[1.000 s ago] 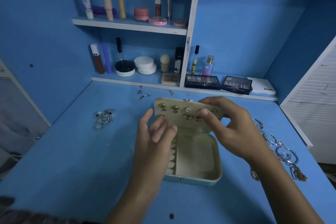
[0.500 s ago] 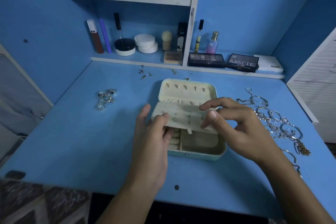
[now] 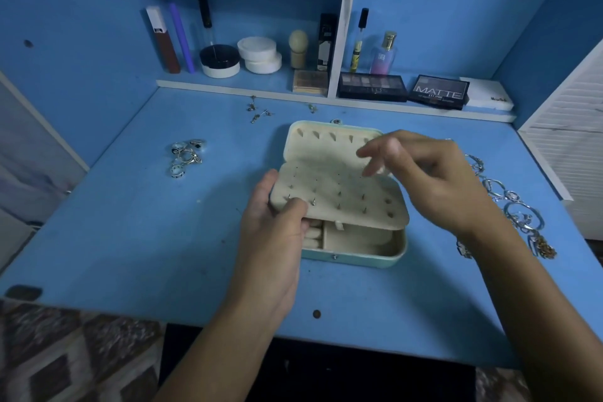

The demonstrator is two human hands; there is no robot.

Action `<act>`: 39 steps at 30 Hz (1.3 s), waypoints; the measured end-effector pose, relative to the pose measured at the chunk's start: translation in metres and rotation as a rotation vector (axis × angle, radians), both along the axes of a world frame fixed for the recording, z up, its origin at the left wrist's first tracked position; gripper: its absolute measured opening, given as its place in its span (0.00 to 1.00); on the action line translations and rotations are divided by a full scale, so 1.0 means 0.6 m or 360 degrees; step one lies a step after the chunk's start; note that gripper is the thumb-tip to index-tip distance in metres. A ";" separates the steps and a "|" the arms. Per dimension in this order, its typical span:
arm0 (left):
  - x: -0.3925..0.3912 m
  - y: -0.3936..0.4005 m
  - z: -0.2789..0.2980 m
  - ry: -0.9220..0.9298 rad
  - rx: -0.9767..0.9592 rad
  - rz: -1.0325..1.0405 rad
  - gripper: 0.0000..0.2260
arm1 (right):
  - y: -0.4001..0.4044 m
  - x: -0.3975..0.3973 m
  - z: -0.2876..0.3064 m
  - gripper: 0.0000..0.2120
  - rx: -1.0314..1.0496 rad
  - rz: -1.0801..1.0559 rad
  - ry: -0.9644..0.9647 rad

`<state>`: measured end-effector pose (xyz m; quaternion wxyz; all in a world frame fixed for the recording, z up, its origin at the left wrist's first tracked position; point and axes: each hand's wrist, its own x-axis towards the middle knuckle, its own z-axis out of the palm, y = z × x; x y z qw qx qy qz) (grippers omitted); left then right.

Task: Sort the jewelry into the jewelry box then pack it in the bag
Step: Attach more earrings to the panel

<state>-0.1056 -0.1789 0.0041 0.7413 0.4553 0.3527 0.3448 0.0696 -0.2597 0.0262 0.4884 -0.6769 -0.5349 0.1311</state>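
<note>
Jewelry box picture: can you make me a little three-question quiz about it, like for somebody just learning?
1. True or false: the mint-green jewelry box with cream lining has its lid shut.
2. Which hand holds the cream earring panel? A) left hand B) right hand C) neither
3. Fill in: the pile of silver rings lies on the blue tabletop to the box's ____.

Key: 1 false, the lid lies open. 2 A; its grip pinches the panel's left edge, while the right hand hovers above. 3 left.
</note>
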 end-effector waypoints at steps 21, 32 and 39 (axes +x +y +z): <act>0.000 0.000 -0.002 -0.0024 -0.0016 0.0022 0.20 | 0.259 0.140 -0.037 0.09 -0.0623 -0.0273 -0.0689; -0.003 -0.001 0.000 -0.0040 0.0003 -0.0030 0.21 | 0.302 0.140 -0.048 0.06 -0.0773 -0.0378 -0.0620; -0.002 -0.001 -0.002 -0.0028 0.0006 -0.0009 0.20 | 0.310 0.134 -0.047 0.05 -0.0795 -0.0469 -0.0607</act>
